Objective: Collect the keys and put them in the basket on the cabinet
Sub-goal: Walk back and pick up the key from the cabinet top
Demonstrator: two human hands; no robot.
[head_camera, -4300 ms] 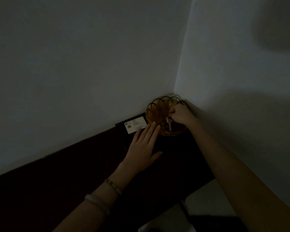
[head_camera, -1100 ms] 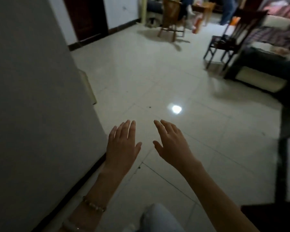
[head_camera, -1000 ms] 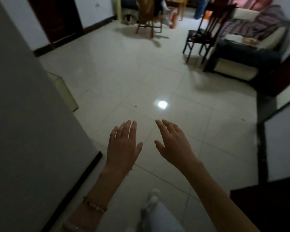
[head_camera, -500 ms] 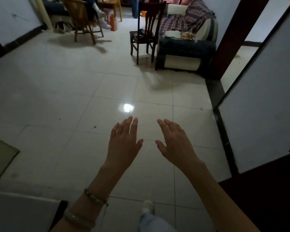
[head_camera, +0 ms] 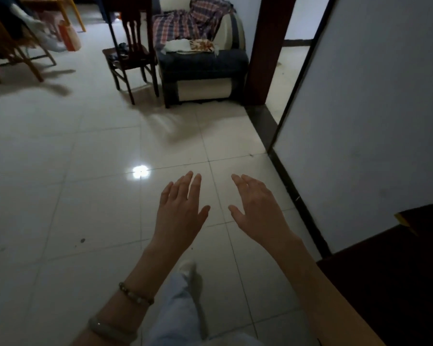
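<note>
My left hand [head_camera: 179, 211] and my right hand [head_camera: 256, 211] are held out side by side above the tiled floor, palms down, fingers spread, nothing in either. The dark cabinet [head_camera: 395, 278] shows at the lower right, its top only partly in view. Neither keys nor basket can be seen from here. A small yellow bit [head_camera: 403, 219] pokes up at the cabinet's far edge; what it is I cannot tell.
White tiled floor [head_camera: 85, 196] stretches ahead. A dark wooden chair [head_camera: 130, 51] and a sofa [head_camera: 203, 61] with a plaid cloth stand at the back. A light wooden chair [head_camera: 8, 46] is far left. A grey wall [head_camera: 375, 121] and a doorway [head_camera: 293, 53] lie right.
A few seconds ago my right hand held keys over the basket on the cabinet. Since then the view has swung away to the room, and both hands stay outstretched and bare.
</note>
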